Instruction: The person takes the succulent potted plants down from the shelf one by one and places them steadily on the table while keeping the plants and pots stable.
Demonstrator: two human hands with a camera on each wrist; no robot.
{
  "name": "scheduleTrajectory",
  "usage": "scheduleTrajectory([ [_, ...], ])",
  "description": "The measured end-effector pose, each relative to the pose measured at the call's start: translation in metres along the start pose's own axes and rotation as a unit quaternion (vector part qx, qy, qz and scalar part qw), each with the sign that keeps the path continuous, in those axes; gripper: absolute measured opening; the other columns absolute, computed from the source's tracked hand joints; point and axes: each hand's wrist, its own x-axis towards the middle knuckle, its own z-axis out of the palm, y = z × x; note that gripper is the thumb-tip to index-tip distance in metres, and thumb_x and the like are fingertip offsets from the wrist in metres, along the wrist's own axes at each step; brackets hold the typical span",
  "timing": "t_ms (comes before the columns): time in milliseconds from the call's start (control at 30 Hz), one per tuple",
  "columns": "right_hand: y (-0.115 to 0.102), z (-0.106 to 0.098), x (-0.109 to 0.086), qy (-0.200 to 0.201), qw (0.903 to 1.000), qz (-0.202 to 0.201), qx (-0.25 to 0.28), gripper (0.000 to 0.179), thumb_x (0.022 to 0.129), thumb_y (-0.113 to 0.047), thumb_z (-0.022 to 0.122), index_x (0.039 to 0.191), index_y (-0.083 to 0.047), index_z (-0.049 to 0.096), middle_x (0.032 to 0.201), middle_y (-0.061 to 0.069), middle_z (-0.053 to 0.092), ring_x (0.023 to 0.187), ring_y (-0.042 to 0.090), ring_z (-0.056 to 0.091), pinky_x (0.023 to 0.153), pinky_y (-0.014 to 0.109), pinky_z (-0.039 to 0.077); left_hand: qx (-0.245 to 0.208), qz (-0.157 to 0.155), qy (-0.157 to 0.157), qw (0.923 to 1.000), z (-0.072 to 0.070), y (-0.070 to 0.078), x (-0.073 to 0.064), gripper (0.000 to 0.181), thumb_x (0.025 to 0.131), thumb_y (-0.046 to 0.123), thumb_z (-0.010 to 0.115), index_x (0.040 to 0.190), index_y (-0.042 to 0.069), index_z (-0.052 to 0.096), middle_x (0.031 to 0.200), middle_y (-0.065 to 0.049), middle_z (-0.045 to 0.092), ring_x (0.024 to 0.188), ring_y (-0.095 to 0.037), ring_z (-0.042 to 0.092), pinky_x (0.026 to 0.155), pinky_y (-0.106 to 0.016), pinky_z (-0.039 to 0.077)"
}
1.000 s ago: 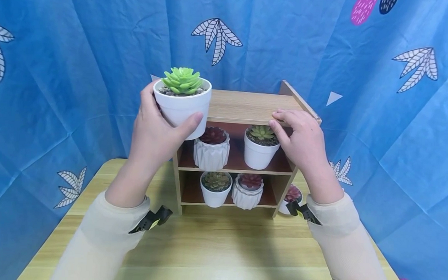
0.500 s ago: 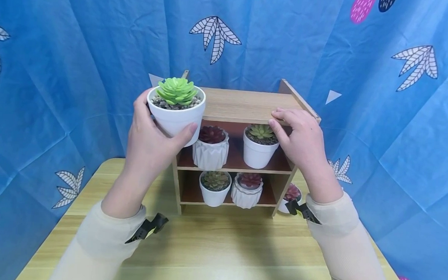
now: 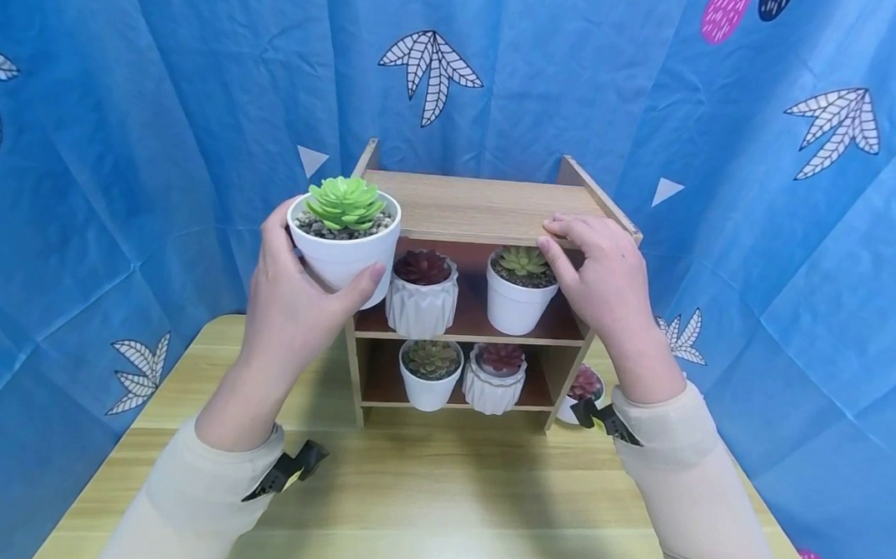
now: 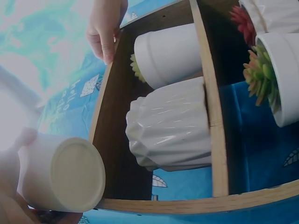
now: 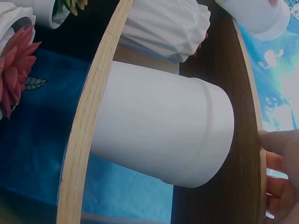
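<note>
In the head view my left hand [image 3: 297,294] grips a white pot [image 3: 344,262] with a bright green artificial succulent [image 3: 345,202] in gravel. The pot is in the air, upright, before the left end of the wooden shelf unit's top board [image 3: 481,204]. In the left wrist view the pot's round base [image 4: 78,173] faces the camera. My right hand [image 3: 606,274] rests at the right front edge of that board, thumb at the edge and fingers above. Just below it, on the upper shelf, stands a white pot [image 3: 520,308] with a pale green succulent.
Left on the upper shelf is a ridged white pot [image 3: 422,307] with a dark red succulent. The lower shelf carries a smooth pot [image 3: 430,393] and a ridged pot [image 3: 494,394]. Another red succulent [image 3: 584,385] stands on the table [image 3: 438,496], right of the unit.
My left hand has moved down and slightly left with the green succulent pot, uncovering the top board's left end and side panel. My right hand has stayed on the board.
</note>
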Motion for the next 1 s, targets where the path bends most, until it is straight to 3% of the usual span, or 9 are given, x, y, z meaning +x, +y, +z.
scheduleTrajectory([
  [667,0.002,0.005,-0.001,0.001,1.0,0.0,0.002,0.031,0.097,-0.031,0.066,0.121,-0.011,0.073,0.127,0.006,0.069,0.124,0.031,0.058,0.108,0.051,0.041,-0.015,-0.028,-0.029,0.9991,-0.002,-0.03,-0.029,0.106,0.075,0.037,0.087,0.155,0.013,0.022,0.147,-0.009,0.044,0.127,-0.026,0.046,0.101,-0.057,0.043],
  [1000,0.003,0.005,-0.002,0.008,0.9999,-0.006,0.003,0.031,0.097,-0.03,0.067,0.12,-0.011,0.073,0.126,0.006,0.069,0.124,0.03,0.058,0.108,0.05,0.04,-0.019,-0.033,-0.026,0.999,-0.005,-0.047,-0.043,0.105,0.075,0.029,0.088,0.154,0.012,0.021,0.146,-0.01,0.045,0.127,-0.026,0.048,0.101,-0.053,0.043],
])
